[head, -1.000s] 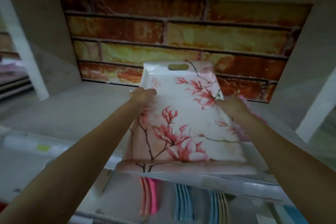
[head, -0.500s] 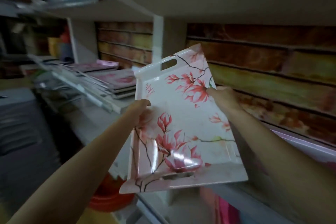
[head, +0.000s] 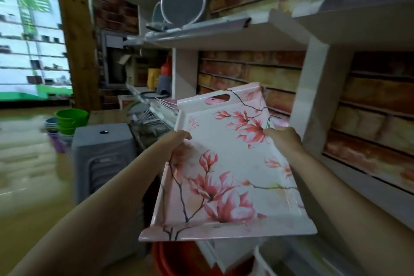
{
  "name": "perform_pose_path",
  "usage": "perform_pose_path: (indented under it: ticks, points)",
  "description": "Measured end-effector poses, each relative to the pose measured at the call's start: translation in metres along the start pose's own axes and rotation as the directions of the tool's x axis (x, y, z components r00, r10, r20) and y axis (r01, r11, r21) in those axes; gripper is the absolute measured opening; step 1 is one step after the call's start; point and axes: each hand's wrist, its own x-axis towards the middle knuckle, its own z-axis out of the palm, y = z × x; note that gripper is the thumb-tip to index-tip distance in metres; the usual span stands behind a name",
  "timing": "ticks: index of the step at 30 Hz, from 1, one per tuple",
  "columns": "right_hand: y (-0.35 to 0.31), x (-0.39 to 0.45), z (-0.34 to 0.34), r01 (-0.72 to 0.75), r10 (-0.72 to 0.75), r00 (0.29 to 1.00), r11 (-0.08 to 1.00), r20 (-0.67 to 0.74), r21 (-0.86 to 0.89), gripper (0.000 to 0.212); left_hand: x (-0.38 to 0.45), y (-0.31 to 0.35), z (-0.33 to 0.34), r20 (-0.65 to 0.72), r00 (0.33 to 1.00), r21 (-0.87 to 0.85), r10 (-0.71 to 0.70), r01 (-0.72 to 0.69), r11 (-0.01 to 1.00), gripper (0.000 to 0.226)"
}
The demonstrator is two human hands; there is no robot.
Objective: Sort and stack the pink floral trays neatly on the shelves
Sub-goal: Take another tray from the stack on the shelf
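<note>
The left hand point(head: 177, 141) and right hand point(head: 283, 141) each grip a long edge of the pink floral tray point(head: 226, 168), held between them, clear of the shelf point(head: 224, 31). Beyond the left hand, apparently, lie stacked trays point(head: 161, 107). Risk: the tilted tray slips from edge-only holds.

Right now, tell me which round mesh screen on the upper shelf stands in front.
The larger round mesh screen; it overlaps the smaller one, which peeks out behind its left edge.

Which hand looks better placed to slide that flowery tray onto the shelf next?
Probably the right hand. It grips the pink floral tray on the edge facing the white shelving, so it can guide it in. The left hand holds the aisle-side edge, farther from the shelves.
</note>
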Motion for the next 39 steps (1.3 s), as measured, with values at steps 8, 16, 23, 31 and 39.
perform_pose_path:
  ticks: [8, 16, 23, 31, 39]
  points:
    - [0.002, 0.065, 0.042, -0.118, 0.118, 0.993, 0.99, 0.007, 0.081, 0.04, 0.07, 0.042, -0.031, 0.097, 0.995, 0.104, 0.009, -0.019, 0.994, 0.018]
    - [0.015, 0.143, 0.061, -0.137, 0.158, 0.985, 0.961, 0.072, -0.24, 0.032, 0.142, 0.095, -0.011, 0.176, 0.972, -0.003, 0.159, -0.161, 0.987, 0.044]
    - [0.024, 0.192, 0.072, -0.184, 0.21, 0.977, 0.92, 0.037, -0.347, 0.039, 0.212, 0.117, 0.002, 0.281, 0.947, -0.034, 0.156, -0.152, 0.988, 0.055]
    - [0.021, 0.218, 0.09, -0.276, 0.264, 0.96, 0.853, -0.088, -0.444, 0.029, 0.299, 0.113, 0.025, 0.473, 0.866, -0.061, 0.163, -0.152, 0.987, 0.021]
    - [0.016, 0.233, 0.116, -0.439, 0.349, 0.892, 0.823, -0.288, -0.36, 0.033, 0.377, 0.122, 0.049, 0.671, 0.729, 0.027, 0.135, -0.206, 0.978, 0.011]
